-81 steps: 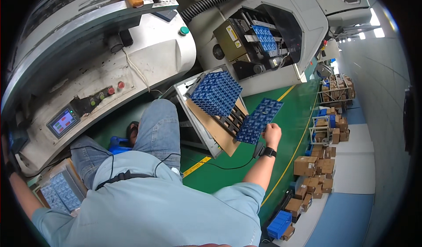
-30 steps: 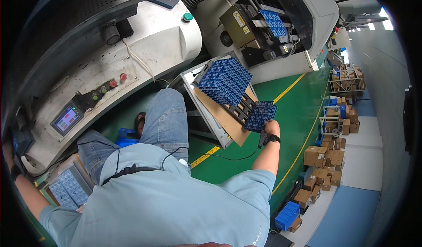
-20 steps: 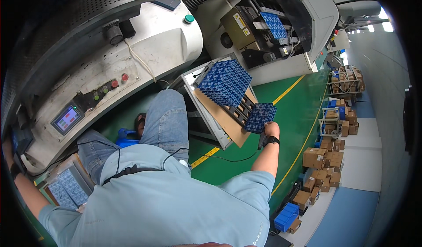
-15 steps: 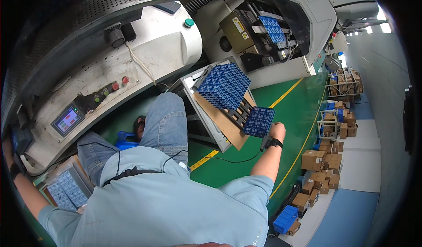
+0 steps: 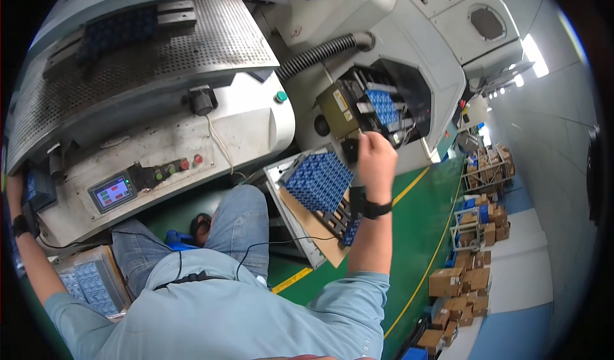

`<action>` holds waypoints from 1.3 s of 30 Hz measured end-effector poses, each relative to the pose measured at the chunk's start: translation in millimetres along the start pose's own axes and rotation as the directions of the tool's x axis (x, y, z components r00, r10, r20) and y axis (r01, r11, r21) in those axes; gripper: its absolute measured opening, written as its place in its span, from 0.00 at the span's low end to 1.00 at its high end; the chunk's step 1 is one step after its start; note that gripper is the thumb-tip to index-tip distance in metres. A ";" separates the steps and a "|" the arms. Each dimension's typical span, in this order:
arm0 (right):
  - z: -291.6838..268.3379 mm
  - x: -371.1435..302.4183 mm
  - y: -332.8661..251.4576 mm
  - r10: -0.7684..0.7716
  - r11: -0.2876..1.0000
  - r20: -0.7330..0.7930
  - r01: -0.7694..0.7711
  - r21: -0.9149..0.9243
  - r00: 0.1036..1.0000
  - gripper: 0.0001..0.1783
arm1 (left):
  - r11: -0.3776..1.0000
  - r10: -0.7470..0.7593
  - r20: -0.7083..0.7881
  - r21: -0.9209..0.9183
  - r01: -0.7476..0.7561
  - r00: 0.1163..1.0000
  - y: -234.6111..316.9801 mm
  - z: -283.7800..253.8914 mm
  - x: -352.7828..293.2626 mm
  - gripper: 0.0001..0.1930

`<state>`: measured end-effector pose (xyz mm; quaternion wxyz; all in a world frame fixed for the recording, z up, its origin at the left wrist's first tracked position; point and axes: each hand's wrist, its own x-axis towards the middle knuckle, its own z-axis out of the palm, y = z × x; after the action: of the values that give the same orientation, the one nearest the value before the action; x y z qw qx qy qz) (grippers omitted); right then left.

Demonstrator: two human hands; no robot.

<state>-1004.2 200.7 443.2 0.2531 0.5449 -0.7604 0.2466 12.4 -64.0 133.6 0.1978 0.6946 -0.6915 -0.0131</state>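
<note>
My right hand [image 5: 377, 158] is raised over the far right side, in front of the white machine's opening, with its fingers closed. A thin pale tip shows at the fingertips; I cannot make out what it is. Below and left of that hand, a tall stack of blue patterned sheets [image 5: 318, 179] stands on a metal-framed stand [image 5: 312, 248]. A smaller blue patterned piece [image 5: 350, 233] lies near the stand's right end, partly hidden by my right forearm. My left hand [image 5: 14, 184] is at the far left edge beside a dark block of sheets [image 5: 39, 187]; its fingers are hidden.
A perforated metal plate [image 5: 211, 46] rises above the control panel with a small screen [image 5: 112, 194]. Another blue sheet [image 5: 382, 106] lies inside the right-hand machine. Blue sheets sit in a box [image 5: 89, 282] at lower left. Cardboard boxes [image 5: 446, 282] line the right wall.
My right hand has moved up and away from the smaller blue piece, toward the machine's opening. The view has shifted, showing more of the perforated plate. My left hand stays at the left edge.
</note>
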 end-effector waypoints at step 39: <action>266.1 104.7 -334.9 -0.298 -0.093 0.725 -0.775 0.625 0.620 0.15 | 0.944 -0.330 -0.294 -0.134 0.303 0.897 271.3 -43.8 -82.1 0.16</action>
<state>-744.9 -141.4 345.2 -0.5859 0.4127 -0.4614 0.5229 -237.7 36.0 232.5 0.3294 0.7819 -0.5281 0.0356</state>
